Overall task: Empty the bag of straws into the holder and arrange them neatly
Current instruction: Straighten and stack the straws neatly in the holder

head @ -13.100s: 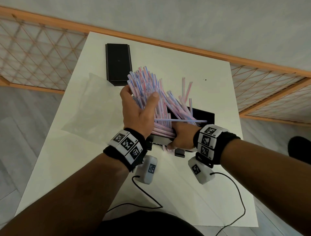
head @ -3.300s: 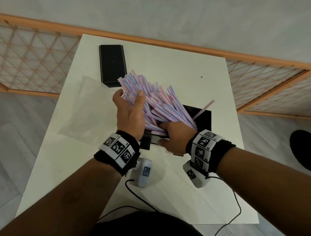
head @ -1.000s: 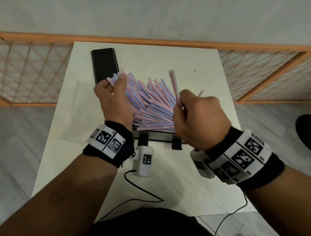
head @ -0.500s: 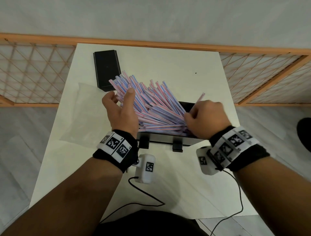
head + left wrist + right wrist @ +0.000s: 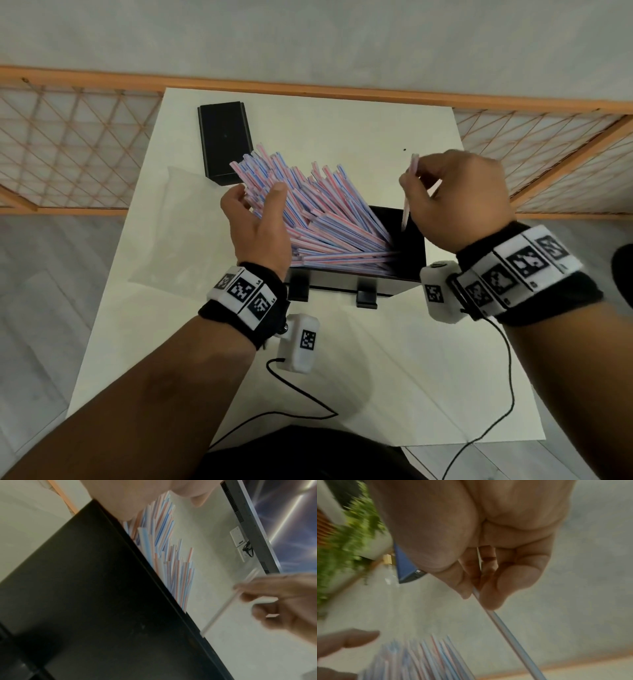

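Your right hand pinches a single straw between thumb and fingertips, its grip narrow around the shaft. The straw stands nearly upright, its long axis pointing down into the open right end of the holder, lower tip just above or just inside the rim; which of the two cannot be told. Your left hand holds the main bundle of straws, thumb in front and fingers curled behind, near the upper ends. That bundle leans up and away to the left, lower ends gathered in the holder, so its axis lies at a sharp angle to the single straw. The right hand is the nearer one to the free gap, directly above it; judged from this, the straw wants lowering beside the bundle's feet.

The empty bag lies flat on the table, left of the holder.

Hidden or unclear: the holder's floor, the bundle's lower ends, the left fingers behind the bundle. Both wrist views are blurred.
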Motion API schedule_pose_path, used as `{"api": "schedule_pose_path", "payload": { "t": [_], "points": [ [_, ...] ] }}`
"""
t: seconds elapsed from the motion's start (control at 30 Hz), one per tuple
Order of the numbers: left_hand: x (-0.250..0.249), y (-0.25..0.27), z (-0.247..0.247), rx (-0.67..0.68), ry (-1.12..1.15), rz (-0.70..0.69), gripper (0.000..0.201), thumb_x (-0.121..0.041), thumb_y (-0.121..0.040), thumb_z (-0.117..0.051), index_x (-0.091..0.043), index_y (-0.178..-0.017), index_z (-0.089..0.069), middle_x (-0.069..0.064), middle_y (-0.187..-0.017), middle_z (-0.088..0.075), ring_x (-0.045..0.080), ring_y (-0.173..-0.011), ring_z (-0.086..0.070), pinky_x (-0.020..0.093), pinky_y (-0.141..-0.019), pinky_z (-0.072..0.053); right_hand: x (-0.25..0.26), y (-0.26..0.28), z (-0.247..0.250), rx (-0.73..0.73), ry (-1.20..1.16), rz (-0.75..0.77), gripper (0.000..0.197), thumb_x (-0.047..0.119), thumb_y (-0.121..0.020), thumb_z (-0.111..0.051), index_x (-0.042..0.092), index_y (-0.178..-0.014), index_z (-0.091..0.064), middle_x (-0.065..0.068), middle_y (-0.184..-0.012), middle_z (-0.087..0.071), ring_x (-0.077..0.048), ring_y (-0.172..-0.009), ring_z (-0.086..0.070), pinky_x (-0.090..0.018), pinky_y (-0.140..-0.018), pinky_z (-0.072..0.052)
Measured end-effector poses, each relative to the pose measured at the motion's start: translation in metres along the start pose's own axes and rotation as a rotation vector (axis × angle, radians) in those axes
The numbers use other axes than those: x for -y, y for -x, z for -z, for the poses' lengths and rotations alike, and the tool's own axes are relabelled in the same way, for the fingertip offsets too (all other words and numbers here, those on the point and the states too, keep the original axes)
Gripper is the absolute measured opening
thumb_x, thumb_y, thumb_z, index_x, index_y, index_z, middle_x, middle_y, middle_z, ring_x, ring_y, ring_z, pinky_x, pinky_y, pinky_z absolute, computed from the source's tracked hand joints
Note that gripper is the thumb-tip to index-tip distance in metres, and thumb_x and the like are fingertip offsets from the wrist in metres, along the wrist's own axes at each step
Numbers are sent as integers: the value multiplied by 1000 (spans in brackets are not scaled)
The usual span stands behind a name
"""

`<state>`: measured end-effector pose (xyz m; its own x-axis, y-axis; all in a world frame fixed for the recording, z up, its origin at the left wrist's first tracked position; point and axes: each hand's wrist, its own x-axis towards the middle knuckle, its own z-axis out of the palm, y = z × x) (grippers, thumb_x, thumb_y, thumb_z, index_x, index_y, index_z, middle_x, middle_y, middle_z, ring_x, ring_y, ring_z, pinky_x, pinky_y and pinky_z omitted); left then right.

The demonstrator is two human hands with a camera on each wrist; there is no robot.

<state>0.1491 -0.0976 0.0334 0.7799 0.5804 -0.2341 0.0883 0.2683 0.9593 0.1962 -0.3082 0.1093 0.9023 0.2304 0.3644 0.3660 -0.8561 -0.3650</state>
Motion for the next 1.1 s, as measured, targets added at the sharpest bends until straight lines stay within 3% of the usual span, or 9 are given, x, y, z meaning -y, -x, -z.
{"api": "schedule_pose_path", "payload": {
  "t": [0.1,0.23,0.37,0.63,0.7,0.83,0.93,1.03,1.1],
  "points": [
    [1,-5,1,16,61,49,46,-41,-88,-64,-13,-120,-45,-1,-108,-65,3,-87,-70,28,-79,-57,28,6,14,42,-29,146,29,27,-92,-56,10,-69,-63,-2,-64,-61,-24,-57,-53,-33,-60,-37],
    [-7,-12,3,75,123,136,75,-64,-78,-59,-8,-128,-50,9,-116,-71,22,-105,-71,49,-97,-56,43,27,-29,452,-43,116,18,34,-88,-59,18,-83,-63,-3,-76,-64,-28,-71,-61,-37,-68,-50],
    [-8,-13,7,143,123,200,82,-82,-73,-59,-23,-130,-55,2,-130,-67,21,-122,-64,49,-108,-47,31,51,-67,743,-11,15,40,62,-82,-62,24,-80,-51,6,-75,-55,-19,-72,-55,-33,-69,-50],
    [-12,-13,11,113,171,184,82,-77,-67,-63,-18,-124,-57,9,-131,-65,30,-124,-61,55,-109,-45,25,57,-85,799,-33,-15,63,57,-83,-65,25,-135,-48,2,-126,-58,-23,-115,-56,-37,-97,-48],
    [-11,-13,11,136,173,195,76,-79,-67,-64,-20,-114,-62,13,-127,-66,29,-122,-62,56,-109,-45,26,54,-87,847,59,-29,63,61,-82,-62,24,-130,-50,1,-121,-61,-24,-111,-58,-36,-93,-50],
    [-8,-10,7,135,139,235,85,-73,-72,-61,-14,-134,-49,11,-129,-66,24,-116,-66,46,-100,-53,35,46,-90,950,-10,-51,50,54,-86,-63,25,-126,-54,2,-111,-65,-22,-103,-61,-28,-85,-47],
    [-8,-9,7,175,67,204,78,-65,-80,-63,-15,-137,-44,4,-129,-64,18,-116,-65,42,-99,-52,39,37,-94,1037,49,-60,31,52,-89,-61,24,-100,-55,3,-94,-58,-20,-90,-57,-27,-76,-42],
    [-7,-10,10,125,-35,140,86,-70,-63,-70,-21,-130,-48,-5,-121,-68,14,-112,-67,45,-102,-53,38,27,-98,1121,56,-66,29,55,-87,-62,29,-86,-49,4,-96,-57,-21,-94,-56,-30,-81,-43],
    [-6,-13,12,74,-100,122,74,-71,-68,-64,-23,-124,-51,-8,-112,-68,14,-108,-67,47,-101,-53,37,22,-97,1140,20,-57,34,61,-83,-63,32,-97,-54,4,-106,-59,-22,-105,-57,-31,-88,-44]
  ]
}}
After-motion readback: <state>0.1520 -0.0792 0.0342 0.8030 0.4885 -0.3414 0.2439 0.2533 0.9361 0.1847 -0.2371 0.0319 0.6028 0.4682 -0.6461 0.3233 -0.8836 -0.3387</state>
